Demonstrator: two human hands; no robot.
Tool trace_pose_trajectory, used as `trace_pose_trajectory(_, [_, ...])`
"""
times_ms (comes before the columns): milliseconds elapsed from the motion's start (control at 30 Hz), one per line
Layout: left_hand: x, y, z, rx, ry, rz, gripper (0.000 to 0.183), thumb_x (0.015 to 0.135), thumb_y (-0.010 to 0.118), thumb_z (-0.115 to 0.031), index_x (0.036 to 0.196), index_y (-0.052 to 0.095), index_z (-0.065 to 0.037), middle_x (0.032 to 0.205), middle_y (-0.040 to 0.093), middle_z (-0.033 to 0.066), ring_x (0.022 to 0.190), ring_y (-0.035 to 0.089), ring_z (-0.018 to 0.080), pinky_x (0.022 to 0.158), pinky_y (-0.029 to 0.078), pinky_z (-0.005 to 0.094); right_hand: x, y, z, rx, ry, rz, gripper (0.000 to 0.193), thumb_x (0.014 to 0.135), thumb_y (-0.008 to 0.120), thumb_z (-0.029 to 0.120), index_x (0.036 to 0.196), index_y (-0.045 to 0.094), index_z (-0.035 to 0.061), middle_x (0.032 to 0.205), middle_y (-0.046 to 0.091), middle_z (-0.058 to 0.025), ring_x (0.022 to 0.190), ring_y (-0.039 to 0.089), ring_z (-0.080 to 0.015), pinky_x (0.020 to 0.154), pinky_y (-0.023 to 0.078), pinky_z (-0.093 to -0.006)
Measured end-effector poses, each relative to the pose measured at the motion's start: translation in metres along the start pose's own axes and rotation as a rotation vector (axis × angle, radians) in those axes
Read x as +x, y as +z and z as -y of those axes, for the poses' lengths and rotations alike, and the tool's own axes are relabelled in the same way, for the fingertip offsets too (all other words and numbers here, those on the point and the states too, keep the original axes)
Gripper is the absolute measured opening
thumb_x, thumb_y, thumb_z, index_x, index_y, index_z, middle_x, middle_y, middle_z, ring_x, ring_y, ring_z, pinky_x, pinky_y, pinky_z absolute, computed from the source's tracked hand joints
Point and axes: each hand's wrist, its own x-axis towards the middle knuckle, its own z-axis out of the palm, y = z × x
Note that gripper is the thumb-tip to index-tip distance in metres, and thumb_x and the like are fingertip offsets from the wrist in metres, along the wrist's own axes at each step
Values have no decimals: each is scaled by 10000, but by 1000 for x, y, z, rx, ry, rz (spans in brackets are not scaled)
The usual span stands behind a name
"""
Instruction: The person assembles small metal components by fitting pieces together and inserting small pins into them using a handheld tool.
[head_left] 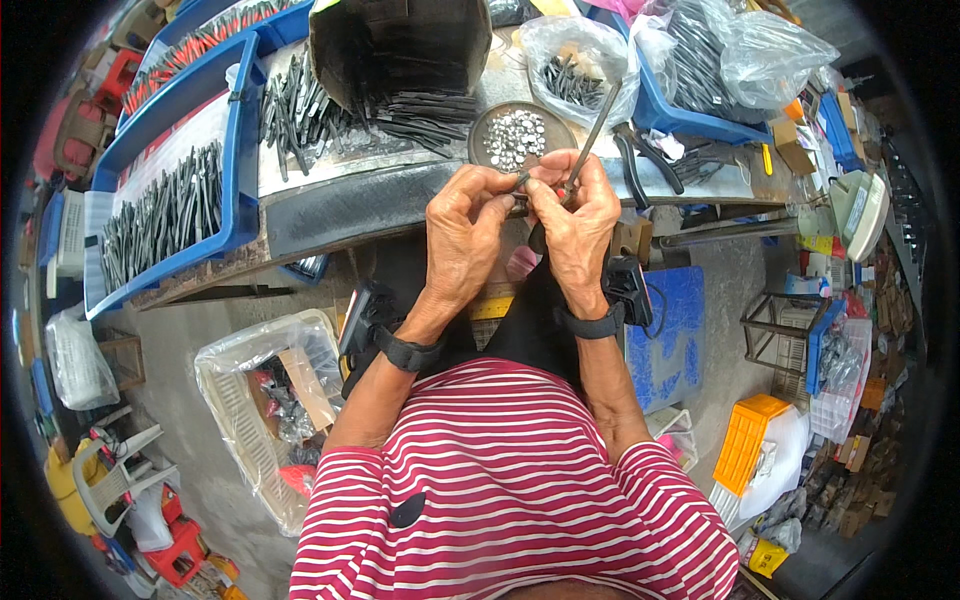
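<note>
Both my hands meet over the near edge of the workbench. The fingers of my left hand pinch a small dark piece whose kind I cannot make out. My right hand has its thumb against that piece, while its fingers close round a long thin rod-like tool that slants up and away to the right. Just beyond my fingertips sits a round dish holding several small shiny silvery pieces. Pliers with dark handles lie right of my right hand.
Loose dark strip-like parts lie before a cardboard box. Blue trays of similar parts stand at the left. A clear bag and another blue tray flank the dish. A plastic-lined crate rests on the floor.
</note>
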Motion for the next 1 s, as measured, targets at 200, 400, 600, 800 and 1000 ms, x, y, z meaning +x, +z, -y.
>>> trace_pose_trajectory(200, [3,0,6,191,158,-46,156,742,524,88,882,575,39,791,538,6,684,511,52,610,417,179,-3,1,12,126,160,79,295,743,495,-38,1036,460,-23,779,545,-59,562,499,-66,450,409,-178])
trace_pose_trajectory(400, [4,-2,-2,-135,-126,-54,121,787,546,-29,898,575,10,666,524,-28,558,438,14,487,343,139,-5,-2,27,125,186,176,396,762,466,-11,1152,404,-35,852,579,-94,565,528,-77,448,413,-174])
trace_pose_trajectory(600, [3,-10,-10,-133,-203,-53,148,787,543,-58,917,571,8,654,525,-17,539,417,19,466,313,142,16,-11,11,100,150,138,288,781,479,23,1056,443,-55,749,599,-93,527,509,-77,437,407,-184])
trace_pose_trajectory(800, [3,-10,-10,-93,-200,-17,156,793,529,-58,925,557,20,696,548,1,547,408,24,490,323,146,71,-27,-10,-155,11,16,170,779,521,69,896,544,-52,641,574,-62,476,474,-57,412,375,-181])
trace_pose_trajectory(1000, [2,-10,-10,-115,-161,-14,150,832,474,-17,973,510,18,681,544,14,541,407,23,489,327,149,118,-19,-27,-655,-217,-32,177,697,505,74,828,592,-9,708,610,-147,650,582,-261,611,446,-354])
